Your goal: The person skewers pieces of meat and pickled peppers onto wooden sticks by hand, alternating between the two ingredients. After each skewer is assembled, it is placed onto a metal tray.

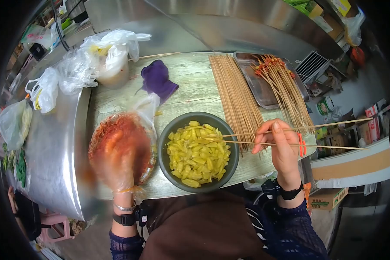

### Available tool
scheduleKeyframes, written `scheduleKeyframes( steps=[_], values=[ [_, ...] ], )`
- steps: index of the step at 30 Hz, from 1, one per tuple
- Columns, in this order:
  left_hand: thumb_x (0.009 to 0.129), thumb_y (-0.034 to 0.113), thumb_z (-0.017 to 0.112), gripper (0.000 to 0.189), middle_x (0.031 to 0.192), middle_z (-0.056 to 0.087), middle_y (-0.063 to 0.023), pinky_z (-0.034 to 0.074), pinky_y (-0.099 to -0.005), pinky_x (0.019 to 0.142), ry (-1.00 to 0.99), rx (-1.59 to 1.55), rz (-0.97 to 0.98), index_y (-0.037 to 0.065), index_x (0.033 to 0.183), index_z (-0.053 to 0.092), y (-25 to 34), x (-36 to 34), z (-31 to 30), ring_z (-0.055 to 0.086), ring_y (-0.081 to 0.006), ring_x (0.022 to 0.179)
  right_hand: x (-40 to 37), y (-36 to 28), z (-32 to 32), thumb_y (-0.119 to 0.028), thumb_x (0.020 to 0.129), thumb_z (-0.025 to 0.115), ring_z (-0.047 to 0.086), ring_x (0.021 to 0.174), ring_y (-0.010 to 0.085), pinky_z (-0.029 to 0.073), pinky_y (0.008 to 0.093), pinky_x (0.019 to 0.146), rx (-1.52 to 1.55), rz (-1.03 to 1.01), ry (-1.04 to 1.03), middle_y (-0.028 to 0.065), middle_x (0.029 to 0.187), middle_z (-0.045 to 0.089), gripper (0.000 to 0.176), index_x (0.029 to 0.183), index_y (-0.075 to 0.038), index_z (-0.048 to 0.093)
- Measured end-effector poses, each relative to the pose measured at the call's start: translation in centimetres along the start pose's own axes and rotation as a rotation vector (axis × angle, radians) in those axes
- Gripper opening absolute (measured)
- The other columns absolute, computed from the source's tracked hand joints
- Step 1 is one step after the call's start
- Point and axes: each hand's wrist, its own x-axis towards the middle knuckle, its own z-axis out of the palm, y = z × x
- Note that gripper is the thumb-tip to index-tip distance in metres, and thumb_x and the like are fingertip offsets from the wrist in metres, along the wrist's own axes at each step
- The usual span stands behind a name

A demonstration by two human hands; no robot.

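Observation:
My left hand [122,158], in a clear plastic glove, is over a bowl of red-seasoned, shredded-looking food [102,135]; motion blur hides its fingers. Two thin bamboo skewers [333,125] are pinched in my right hand [282,149], their inner ends reaching over a dark round bowl [162,162]. Cut yellow-green pickled peppers [198,158] fill that bowl, which sits between my hands. Beside my right hand lies a broad row of bare skewers [234,91].
A clear tray [243,65] at the back right bears skewers topped with red food [275,67]. A purple cloth [157,80] lies on the pale wooden table [190,95]. Plastic bags [78,69] and a tub [112,77] stand back left, near a steel surface [58,143].

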Motion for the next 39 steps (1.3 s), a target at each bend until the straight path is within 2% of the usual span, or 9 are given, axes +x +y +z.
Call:
scheduleKeyframes(
  steps=[1, 8, 12, 16, 25, 27, 30, 35, 39],
  values=[
    [0.085, 0.000, 0.059, 0.022, 0.105, 0.065, -0.0105, 0.047, -0.0279, 0.086, 0.025, 0.037, 0.071, -0.003, 0.106, 0.062, 0.2, 0.1, 0.2, 0.060, -0.0174, 0.096, 0.0, 0.1, -0.2, -0.029, 0.098, 0.041, 0.060, 0.055, 0.0176, 0.050, 0.0267, 0.053, -0.006, -0.001, -0.002, 0.0106, 0.070, 0.059, 0.037, 0.087, 0.003, 0.055],
    [0.088, 0.009, 0.061, 0.019, 0.090, 0.067, -0.0101, 0.052, -0.0264, 0.067, 0.045, -0.221, -0.255, -0.005, 0.101, 0.062, -4.4, -1.4, 1.3, 0.063, -0.0160, 0.074, 0.4, 0.4, -1.2, -0.023, 0.098, 0.045, 0.057, 0.056, 0.0108, 0.047, 0.0213, 0.055, -0.023, -0.020, 0.002, 0.0044, 0.070, 0.056, 0.031, 0.088, 0.003, 0.058],
    [0.089, 0.010, 0.061, 0.022, 0.094, 0.066, -0.0105, 0.053, -0.0283, 0.070, 0.073, -0.381, -0.195, -0.006, 0.105, 0.060, -3.0, -1.5, 1.7, 0.064, -0.0173, 0.077, 0.7, 0.9, -0.7, -0.024, 0.098, 0.046, 0.056, 0.055, 0.0092, 0.047, 0.0199, 0.054, -0.062, 0.026, 0.030, 0.0034, 0.070, 0.055, 0.031, 0.088, 0.003, 0.059],
    [0.088, 0.006, 0.060, 0.024, 0.098, 0.065, -0.0114, 0.053, -0.0289, 0.073, 0.071, -0.795, -0.484, -0.007, 0.108, 0.059, -0.6, -0.9, 1.6, 0.064, -0.0182, 0.081, 1.2, 1.8, 0.0, -0.024, 0.098, 0.046, 0.056, 0.056, 0.0088, 0.047, 0.0189, 0.054, -0.070, 0.091, 0.015, 0.0035, 0.071, 0.056, 0.031, 0.088, 0.002, 0.059],
    [0.090, 0.013, 0.058, 0.023, 0.097, 0.065, -0.0138, 0.053, -0.0288, 0.070, -0.012, -0.720, -0.499, -0.006, 0.104, 0.059, 0.6, -0.5, 0.7, 0.064, -0.0195, 0.081, 1.4, 1.6, -0.2, -0.026, 0.099, 0.041, 0.059, 0.056, 0.0136, 0.048, 0.0226, 0.054, 0.025, 0.005, 0.058, 0.0077, 0.069, 0.058, 0.035, 0.086, 0.003, 0.056],
    [0.092, 0.016, 0.056, 0.023, 0.097, 0.065, -0.0148, 0.054, -0.0288, 0.066, -0.061, -0.560, -0.321, -0.004, 0.101, 0.058, -1.9, -1.3, 1.1, 0.064, -0.0205, 0.078, 1.5, 1.5, 0.4, -0.028, 0.100, 0.039, 0.059, 0.055, 0.0149, 0.048, 0.0236, 0.053, 0.125, -0.013, 0.060, 0.0093, 0.068, 0.059, 0.037, 0.085, 0.002, 0.055],
    [0.096, 0.029, 0.048, 0.038, 0.101, 0.063, -0.0198, 0.055, -0.0366, 0.073, -0.218, -1.039, -0.528, -0.004, 0.112, 0.052, 2.4, -0.8, 0.9, 0.065, -0.0268, 0.083, 1.6, 1.6, 2.4, -0.026, 0.100, 0.035, 0.058, 0.053, 0.0172, 0.048, 0.0248, 0.051, 0.283, -0.012, 0.052, 0.0110, 0.066, 0.058, 0.037, 0.085, 0.001, 0.054],
    [0.095, 0.042, 0.045, 0.056, 0.109, 0.061, -0.0226, 0.054, -0.0383, 0.078, -0.336, -1.156, -0.574, -0.007, 0.122, 0.047, 4.8, -0.6, 0.4, 0.065, -0.0294, 0.088, 0.2, 1.3, 6.0, -0.025, 0.100, 0.036, 0.058, 0.054, 0.0184, 0.048, 0.0273, 0.053, 0.158, -0.259, -0.129, 0.0139, 0.076, 0.059, 0.037, 0.084, 0.002, 0.055],
    [0.097, 0.031, 0.046, 0.049, 0.111, 0.060, -0.0205, 0.053, -0.0348, 0.080, -0.390, -1.310, -0.598, -0.009, 0.124, 0.045, 5.1, -0.7, 0.1, 0.063, -0.0241, 0.093, -0.6, 0.8, 7.1, -0.022, 0.097, 0.042, 0.062, 0.067, 0.0211, 0.050, 0.0300, 0.059, -0.136, -0.539, -0.298, 0.0133, 0.077, 0.062, 0.033, 0.082, 0.000, 0.061]
  ],
)
